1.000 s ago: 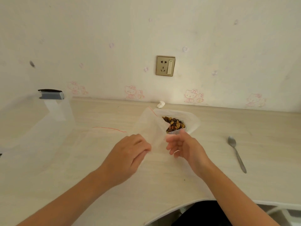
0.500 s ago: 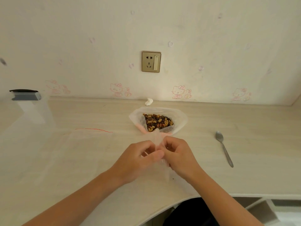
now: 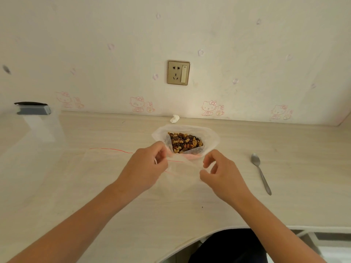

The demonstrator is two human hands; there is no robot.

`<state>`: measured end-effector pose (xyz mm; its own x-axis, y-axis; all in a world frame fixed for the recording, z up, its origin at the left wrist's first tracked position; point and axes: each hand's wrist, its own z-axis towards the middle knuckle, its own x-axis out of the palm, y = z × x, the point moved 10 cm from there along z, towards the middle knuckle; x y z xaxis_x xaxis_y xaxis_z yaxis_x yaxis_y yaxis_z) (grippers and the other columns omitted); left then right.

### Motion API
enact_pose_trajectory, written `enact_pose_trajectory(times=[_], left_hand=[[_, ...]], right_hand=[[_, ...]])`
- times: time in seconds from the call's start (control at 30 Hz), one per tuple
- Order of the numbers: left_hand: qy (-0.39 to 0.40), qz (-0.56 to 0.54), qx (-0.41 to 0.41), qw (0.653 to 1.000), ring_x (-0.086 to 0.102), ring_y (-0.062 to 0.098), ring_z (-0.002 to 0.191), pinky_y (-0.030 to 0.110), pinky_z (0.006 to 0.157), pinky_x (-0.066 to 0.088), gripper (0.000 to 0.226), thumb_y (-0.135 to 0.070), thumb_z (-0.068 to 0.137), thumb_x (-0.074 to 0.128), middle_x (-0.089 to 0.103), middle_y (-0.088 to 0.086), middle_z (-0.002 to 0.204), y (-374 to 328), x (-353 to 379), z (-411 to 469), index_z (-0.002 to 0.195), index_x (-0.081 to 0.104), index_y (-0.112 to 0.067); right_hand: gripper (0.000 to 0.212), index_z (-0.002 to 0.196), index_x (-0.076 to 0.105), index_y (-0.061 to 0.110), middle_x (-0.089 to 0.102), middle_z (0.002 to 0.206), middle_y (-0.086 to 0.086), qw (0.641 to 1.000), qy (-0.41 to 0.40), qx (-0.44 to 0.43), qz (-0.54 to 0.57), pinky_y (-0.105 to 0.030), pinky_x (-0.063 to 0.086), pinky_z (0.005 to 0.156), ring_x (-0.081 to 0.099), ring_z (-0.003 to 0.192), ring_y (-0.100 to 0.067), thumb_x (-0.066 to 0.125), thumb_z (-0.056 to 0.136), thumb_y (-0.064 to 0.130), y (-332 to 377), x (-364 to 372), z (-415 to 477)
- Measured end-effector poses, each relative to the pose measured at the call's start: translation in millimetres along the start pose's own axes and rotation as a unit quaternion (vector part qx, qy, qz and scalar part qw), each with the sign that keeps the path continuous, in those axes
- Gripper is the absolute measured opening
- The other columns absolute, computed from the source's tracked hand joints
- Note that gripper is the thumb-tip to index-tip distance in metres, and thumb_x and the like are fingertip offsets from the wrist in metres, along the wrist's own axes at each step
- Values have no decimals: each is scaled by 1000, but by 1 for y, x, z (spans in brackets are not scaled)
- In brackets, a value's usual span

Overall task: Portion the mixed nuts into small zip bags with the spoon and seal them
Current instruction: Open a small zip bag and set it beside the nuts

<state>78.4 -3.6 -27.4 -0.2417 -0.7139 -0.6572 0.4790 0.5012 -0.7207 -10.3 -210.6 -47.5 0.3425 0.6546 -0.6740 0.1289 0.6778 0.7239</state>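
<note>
A small clear zip bag (image 3: pixel 183 167) with a red seal line is stretched between my two hands just above the desk. My left hand (image 3: pixel 147 168) pinches its left edge and my right hand (image 3: pixel 221 170) pinches its right edge. Just behind it, an opened plastic bag of mixed nuts (image 3: pixel 185 142) lies on the desk. A metal spoon (image 3: pixel 260 172) lies flat on the desk to the right, apart from my right hand. I cannot see anything inside the small bag.
More clear zip bags (image 3: pixel 98 158) with a red line lie flat to the left. A crumpled white scrap (image 3: pixel 174 118) sits by the wall. A grey clip on clear plastic (image 3: pixel 32 110) stands far left. The desk's curved front edge (image 3: pixel 209 233) is near me.
My hands, pressed together on the small bag half a second ago, have moved apart and spread the bag's mouth sideways. A second ago only the left hand held it.
</note>
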Motion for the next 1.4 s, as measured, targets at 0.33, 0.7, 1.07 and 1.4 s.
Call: enact_pose_trajectory(times=[0.33, 0.7, 1.07, 1.4], left_hand=[[-36, 160, 35, 986, 54, 14, 63, 30, 53, 36, 14, -31, 92, 60, 55, -10, 73, -36, -4, 8, 86, 48, -34], [-81, -376, -176, 906, 65, 19, 53, 29, 46, 53, 15, -2, 91, 74, 77, 10, 80, 29, 2, -10, 91, 61, -9], [269, -452, -143, 839, 47, 5, 44, 18, 44, 31, 23, -23, 97, 63, 68, 4, 76, 5, 60, -25, 82, 77, -12], [200, -544, -196, 791, 33, 7, 32, 16, 34, 24, 30, -17, 88, 56, 58, 3, 58, 22, 38, -14, 60, 65, -13]], right_hand=[[32, 61, 49, 19, 44, 49, 11, 995, -56, -54, 67, -20, 31, 46, 37, 47, -6, 67, 87, 16, 35, -6, 7], [32, 70, 53, 27, 51, 58, 10, 964, -181, -36, 190, -17, 35, 48, 41, 53, -5, 70, 97, 21, 16, -3, -18], [16, 75, 75, 19, 62, 60, 0, 921, -175, 49, 345, -24, 34, 43, 40, 46, -12, 78, 91, 15, -13, -11, -2], [23, 87, 83, 9, 68, 88, -19, 767, 310, 1, 561, -18, 31, 49, 41, 46, -6, 87, 79, 31, 26, 45, -16]])
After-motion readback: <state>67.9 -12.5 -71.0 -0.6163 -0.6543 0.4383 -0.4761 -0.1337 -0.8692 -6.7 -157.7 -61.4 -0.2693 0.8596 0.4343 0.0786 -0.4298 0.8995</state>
